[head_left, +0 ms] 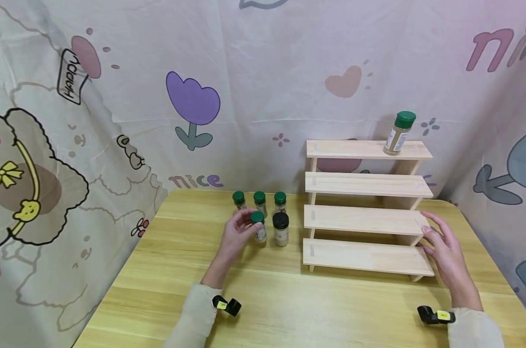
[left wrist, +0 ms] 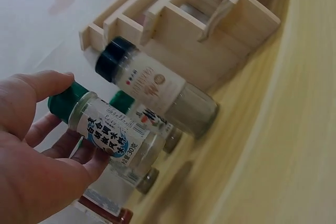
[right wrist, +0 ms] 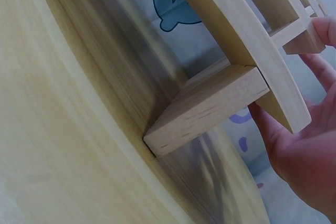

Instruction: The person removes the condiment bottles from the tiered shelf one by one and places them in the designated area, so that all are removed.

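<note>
My left hand (head_left: 238, 233) pinches a small spice jar (left wrist: 113, 129) with a green cap and a white label, thumb and fingers at its cap and side. Its base hangs over the table in the left wrist view. Right beside it stands a black-capped spice jar (head_left: 281, 230) with pale contents. Behind them are several green-capped jars (head_left: 280, 201) in a row. At the right end of a four-step wooden shelf rack (head_left: 362, 256), my right hand (head_left: 446, 249) holds the end of a lower step; in the right wrist view its fingers (right wrist: 320, 69) reach round the wood.
One green-capped jar (head_left: 399, 133) stands on the rack's top step, toward the right. The rack sits on the right half of a light wood table (head_left: 263, 304). A printed cloth (head_left: 254, 96) hangs close behind the table and along both sides.
</note>
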{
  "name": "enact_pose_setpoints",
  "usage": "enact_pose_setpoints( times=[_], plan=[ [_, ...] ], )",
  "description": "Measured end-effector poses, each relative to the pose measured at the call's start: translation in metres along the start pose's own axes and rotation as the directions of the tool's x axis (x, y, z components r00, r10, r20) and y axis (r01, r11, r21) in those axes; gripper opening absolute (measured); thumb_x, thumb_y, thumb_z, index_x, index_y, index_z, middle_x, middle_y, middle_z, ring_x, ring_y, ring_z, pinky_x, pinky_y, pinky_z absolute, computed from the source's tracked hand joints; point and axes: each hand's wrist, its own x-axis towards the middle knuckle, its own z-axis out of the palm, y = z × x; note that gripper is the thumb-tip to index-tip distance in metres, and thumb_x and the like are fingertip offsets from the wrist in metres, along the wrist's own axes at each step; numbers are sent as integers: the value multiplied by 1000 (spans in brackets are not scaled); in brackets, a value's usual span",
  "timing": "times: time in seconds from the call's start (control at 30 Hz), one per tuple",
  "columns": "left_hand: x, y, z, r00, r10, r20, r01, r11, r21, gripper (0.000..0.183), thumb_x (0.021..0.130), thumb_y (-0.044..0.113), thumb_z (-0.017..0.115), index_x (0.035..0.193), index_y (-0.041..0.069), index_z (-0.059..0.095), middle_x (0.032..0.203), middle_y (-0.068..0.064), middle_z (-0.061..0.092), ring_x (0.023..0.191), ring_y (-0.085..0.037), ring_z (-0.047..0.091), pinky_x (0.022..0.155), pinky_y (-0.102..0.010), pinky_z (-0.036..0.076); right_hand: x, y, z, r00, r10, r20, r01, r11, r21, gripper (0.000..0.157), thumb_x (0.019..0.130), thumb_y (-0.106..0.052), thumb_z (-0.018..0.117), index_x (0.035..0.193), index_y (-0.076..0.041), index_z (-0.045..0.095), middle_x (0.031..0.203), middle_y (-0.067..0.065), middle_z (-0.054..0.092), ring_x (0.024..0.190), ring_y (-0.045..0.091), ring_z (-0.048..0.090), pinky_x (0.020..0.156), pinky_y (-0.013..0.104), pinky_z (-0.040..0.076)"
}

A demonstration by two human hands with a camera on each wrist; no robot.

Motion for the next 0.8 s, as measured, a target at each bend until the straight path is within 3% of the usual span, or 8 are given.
enact_pose_setpoints(
  times=[0.3,0.8],
  plan=[
    [2,-10,-3,1000,-21,12,20,999,43,42,92,-3,73,131,-4,57,133,-20,57,124,-33,57,109,-40,46,0,-1,0,1000,2,7,-2,1000,-5,49,109,-10,46,158,-17,40,129,-9,50,108,-3,61,81,13,53],
    [1,-16,-7,998,-47,31,44,996,77,43,92,-1,74,131,-2,58,137,-19,55,127,-34,56,113,-43,43,-2,-1,0,1000,-9,13,8,1000,9,48,109,-9,46,157,-16,40,130,-8,50,109,-3,61,83,13,53]
  ],
)
